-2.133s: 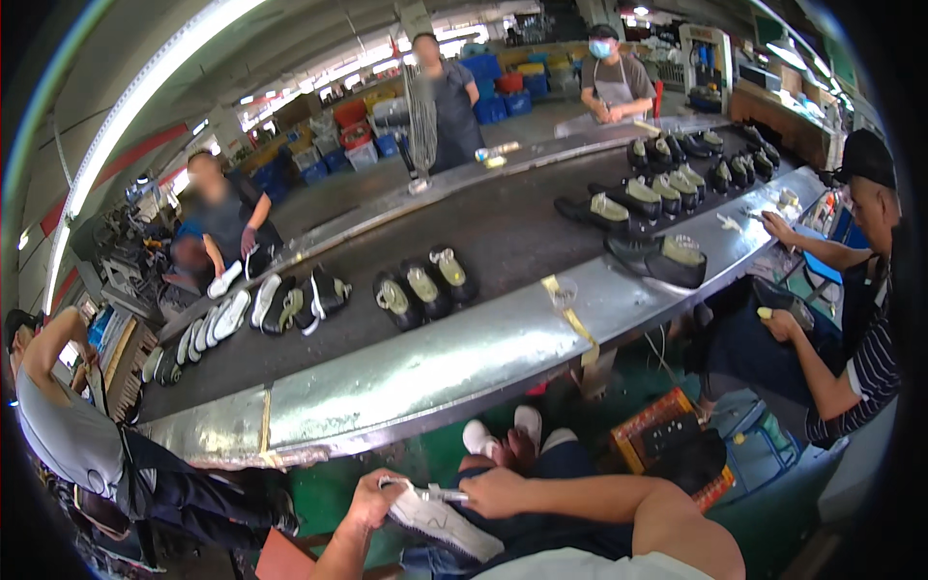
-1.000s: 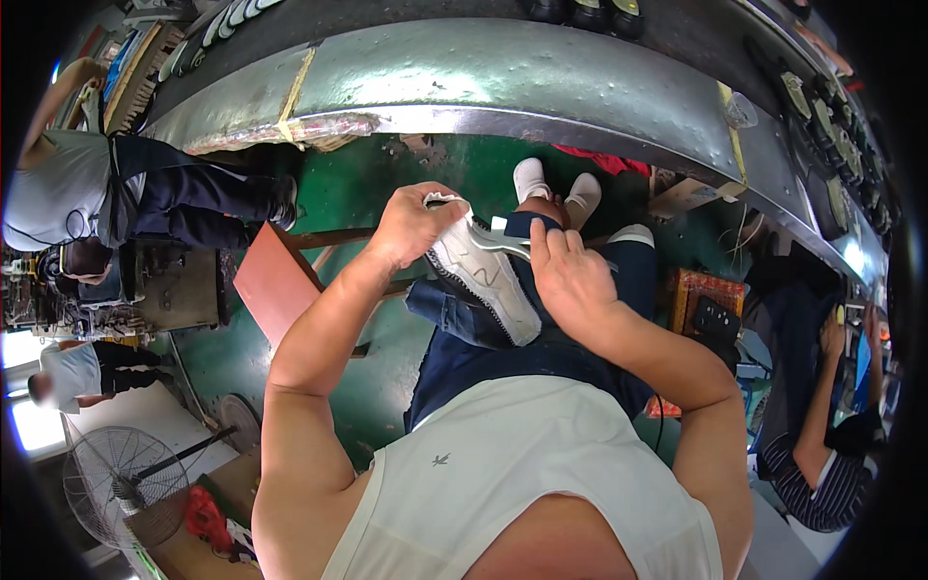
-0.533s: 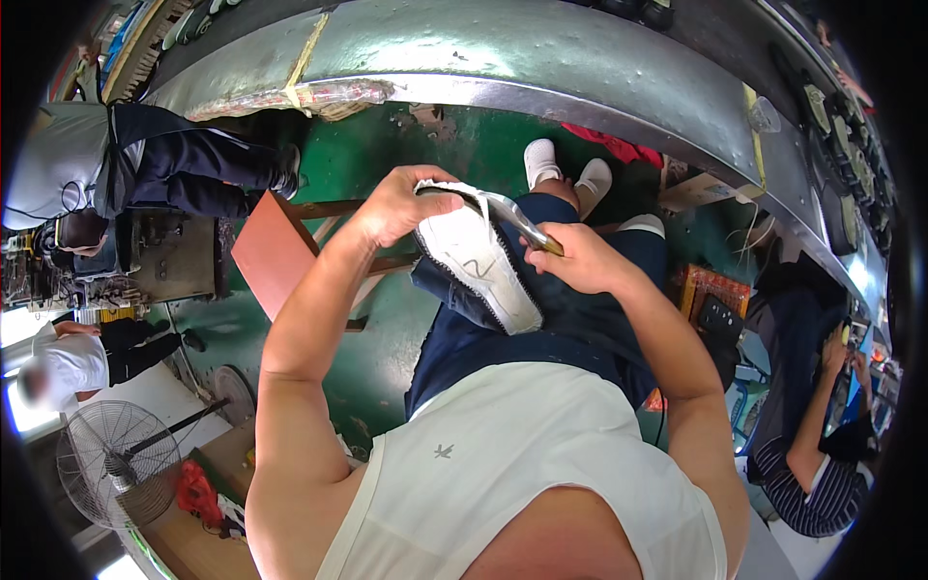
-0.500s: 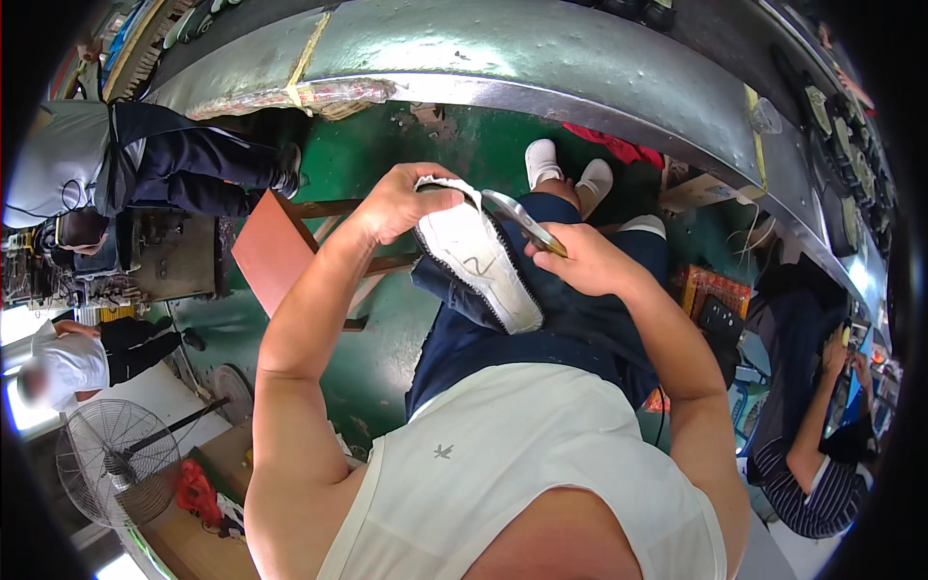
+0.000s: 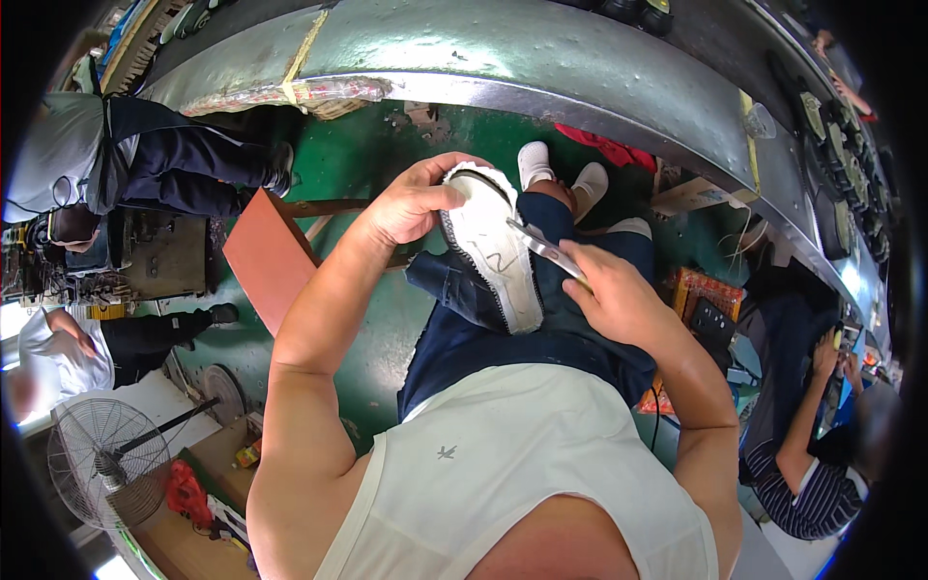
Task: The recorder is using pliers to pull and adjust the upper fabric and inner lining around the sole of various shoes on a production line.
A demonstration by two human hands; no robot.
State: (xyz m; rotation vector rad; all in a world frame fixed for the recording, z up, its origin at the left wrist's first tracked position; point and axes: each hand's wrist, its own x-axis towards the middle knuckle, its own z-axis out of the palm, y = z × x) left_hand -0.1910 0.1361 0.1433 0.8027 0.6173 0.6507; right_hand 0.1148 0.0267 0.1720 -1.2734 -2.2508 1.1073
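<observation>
My left hand [image 5: 418,205] is closed on the wide far end of a shoe [image 5: 491,261], its thumb lying over the rim. The shoe is bottom up, with a white underside, a hand-drawn dark mark and a dark toothed edge. Its near end rests by my lap, where dark cloth [image 5: 454,288] hangs beside it. A ragged white edge shows at the far end. My right hand [image 5: 611,290] grips a metal pliers-like tool [image 5: 549,251]. The tool's head meets the shoe's right edge; whether it bites on anything cannot be made out.
A long metal bench [image 5: 435,58] curves across the far side, with dark shoes [image 5: 839,164] at its right. An orange-brown stool [image 5: 266,253] stands left. Other people work at left and right. A caged fan [image 5: 104,452] stands lower left.
The shoe has shifted slightly right and turned more upright. My right hand has rotated, bringing the tool's head lower along the shoe's right edge. At far left, a person in white has changed posture.
</observation>
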